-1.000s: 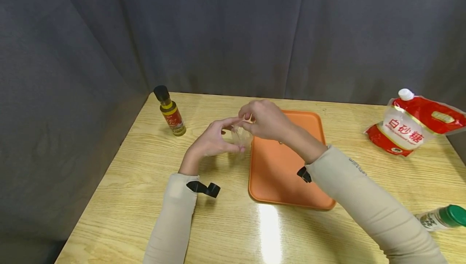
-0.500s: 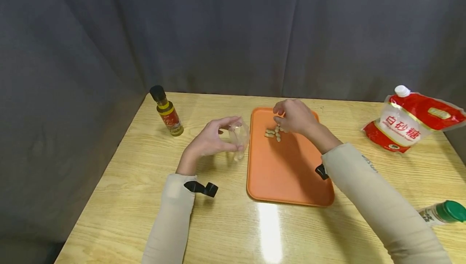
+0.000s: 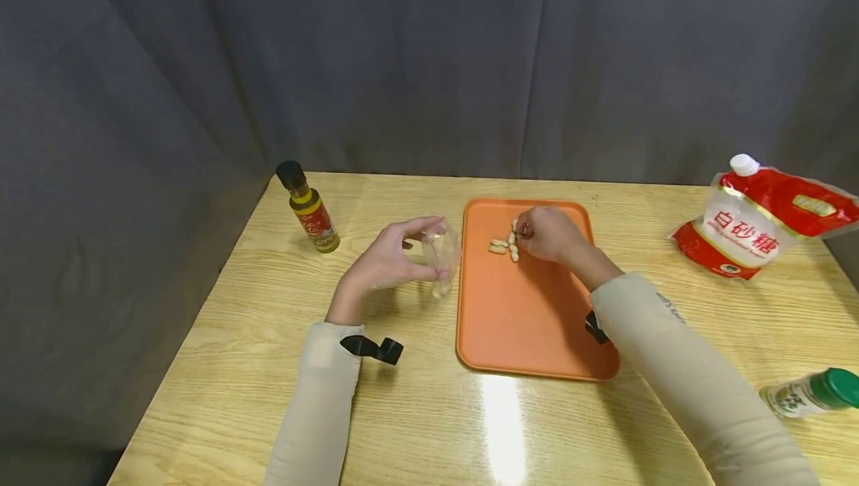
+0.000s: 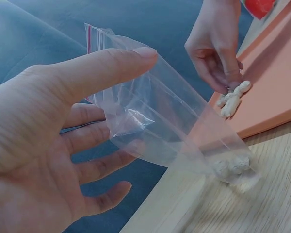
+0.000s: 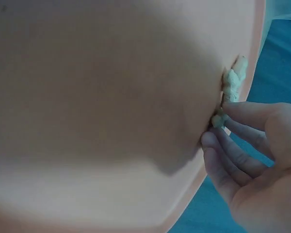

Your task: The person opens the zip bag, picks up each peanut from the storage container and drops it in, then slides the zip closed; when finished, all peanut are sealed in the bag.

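My left hand [image 3: 392, 256] holds a clear zip-lock bag [image 4: 177, 121] by its mouth, thumb on one side and fingers on the other. A few peanuts [image 4: 233, 166] lie at the bottom of that bag. On the orange tray [image 3: 530, 322], several unshelled peanuts [image 3: 498, 247] form a small group near the far left part. My right hand [image 3: 552, 236] is down at this group, and its thumb and fingertips pinch a peanut [image 5: 218, 120], partly hidden by the fingers. The bag hangs just left of the tray.
An olive oil bottle [image 3: 313, 216] with a black cap stands at the back left. To the right is a red and white sugar pouch [image 3: 745, 232]. A green-capped shaker [image 3: 798, 396] lies near the right sleeve. A dark curtain [image 3: 403, 61] hangs behind the table.
My right hand has left the bag's mouth, moved right over the tray and come down onto the peanuts. The left hand keeps the bag in about the same place.
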Tool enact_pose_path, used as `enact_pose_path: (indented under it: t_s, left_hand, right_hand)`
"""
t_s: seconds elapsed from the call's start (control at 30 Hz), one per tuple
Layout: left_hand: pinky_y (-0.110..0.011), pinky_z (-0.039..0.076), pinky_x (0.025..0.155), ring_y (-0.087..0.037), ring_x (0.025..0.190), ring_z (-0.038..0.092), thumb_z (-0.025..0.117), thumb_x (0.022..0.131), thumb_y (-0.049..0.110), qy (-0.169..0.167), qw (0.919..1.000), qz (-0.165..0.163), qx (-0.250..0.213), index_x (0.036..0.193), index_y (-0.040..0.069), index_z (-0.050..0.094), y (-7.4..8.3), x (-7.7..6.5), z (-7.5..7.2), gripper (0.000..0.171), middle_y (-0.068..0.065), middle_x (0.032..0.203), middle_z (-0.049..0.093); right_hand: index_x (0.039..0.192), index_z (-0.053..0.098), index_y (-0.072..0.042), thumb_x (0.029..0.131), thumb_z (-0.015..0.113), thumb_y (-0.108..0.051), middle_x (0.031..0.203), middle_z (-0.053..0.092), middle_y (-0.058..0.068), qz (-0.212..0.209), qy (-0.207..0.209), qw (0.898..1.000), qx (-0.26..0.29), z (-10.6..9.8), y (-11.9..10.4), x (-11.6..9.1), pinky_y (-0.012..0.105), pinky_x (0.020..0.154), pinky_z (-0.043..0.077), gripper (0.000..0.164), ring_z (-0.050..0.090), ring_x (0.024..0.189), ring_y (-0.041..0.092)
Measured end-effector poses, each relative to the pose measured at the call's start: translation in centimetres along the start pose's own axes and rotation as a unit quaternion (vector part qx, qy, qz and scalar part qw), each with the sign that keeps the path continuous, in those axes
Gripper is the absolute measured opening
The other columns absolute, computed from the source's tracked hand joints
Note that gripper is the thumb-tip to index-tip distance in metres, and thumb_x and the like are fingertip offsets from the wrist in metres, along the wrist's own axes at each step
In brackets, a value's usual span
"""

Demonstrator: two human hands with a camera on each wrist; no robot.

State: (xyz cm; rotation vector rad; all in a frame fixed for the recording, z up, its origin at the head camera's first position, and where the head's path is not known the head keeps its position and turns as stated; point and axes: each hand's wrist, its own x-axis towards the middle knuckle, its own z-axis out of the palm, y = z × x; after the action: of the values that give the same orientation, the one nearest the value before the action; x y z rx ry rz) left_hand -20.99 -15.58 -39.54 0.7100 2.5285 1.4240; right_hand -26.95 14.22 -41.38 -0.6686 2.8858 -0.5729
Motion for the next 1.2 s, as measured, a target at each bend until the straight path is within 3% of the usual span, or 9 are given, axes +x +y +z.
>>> enact_pose_path:
  t_s: [0.13,0.37,0.63,0.83,1.03,1.2]
  left_hand:
    - [-0.05,0.04,0.102,-0.017,0.111,0.055,0.089,0.074,0.026,0.0,1.0,-0.002,-0.002,0.149,0.012,0.047,0.1,-0.1,0.0,0.087,0.002,0.132,0.061]
    - [-0.047,0.04,0.101,-0.016,0.111,0.055,0.089,0.074,0.026,-0.001,1.0,0.004,-0.005,0.149,0.013,0.047,0.2,0.1,-0.1,0.087,-0.002,0.133,0.061]
    - [-0.053,0.039,0.102,-0.02,0.111,0.055,0.089,0.074,0.025,-0.003,0.9999,0.006,-0.012,0.149,0.011,0.047,0.0,0.0,0.0,0.087,-0.008,0.134,0.061]
    - [-0.049,0.041,0.101,-0.018,0.111,0.055,0.089,0.073,0.027,-0.002,1.0,-0.001,-0.001,0.149,0.012,0.046,0.0,-0.1,0.0,0.088,0.0,0.134,0.061]
    - [-0.054,0.039,0.102,-0.019,0.112,0.055,0.089,0.073,0.026,-0.001,1.0,0.002,-0.003,0.149,0.011,0.046,0.0,-0.1,0.0,0.088,0.001,0.133,0.061]
    - [-0.055,0.04,0.1,-0.018,0.111,0.055,0.089,0.074,0.026,0.0,1.0,0.005,-0.004,0.148,0.013,0.048,0.0,0.0,0.1,0.086,0.002,0.133,0.061]
  right_hand:
    - [0.093,0.073,-0.002,0.089,0.066,-0.001,0.09,0.068,0.009,0.005,0.006,1.0,0.001,0.3,0.0,0.0,0.035,0.063,0.039,0.009,0.047,0.062,0.018]
    - [0.103,0.074,0.0,0.09,0.065,-0.001,0.1,0.072,0.017,0.009,0.023,1.0,0.006,0.3,0.2,0.0,0.043,0.074,0.054,0.016,0.067,0.083,0.028]
    - [0.101,0.074,0.002,0.091,0.063,0.0,0.101,0.071,0.017,-0.007,0.029,1.0,0.009,0.3,0.1,-0.1,0.044,0.075,0.053,0.015,0.066,0.081,0.027]
    - [0.092,0.072,0.002,0.089,0.062,0.003,0.095,0.07,0.016,-0.035,0.047,0.998,0.01,-0.4,-0.4,-0.2,0.04,0.069,0.048,0.01,0.057,0.071,0.022]
    - [0.098,0.073,0.006,0.09,0.064,0.002,0.093,0.071,0.018,-0.075,0.075,0.994,0.014,-2.0,-2.4,-0.4,0.046,0.073,0.054,0.013,0.067,0.08,0.03]
    - [0.097,0.073,0.004,0.092,0.064,0.0,0.088,0.07,0.014,-0.108,0.087,0.99,0.016,-3.5,-5.7,-0.7,0.044,0.073,0.053,0.011,0.065,0.075,0.026]
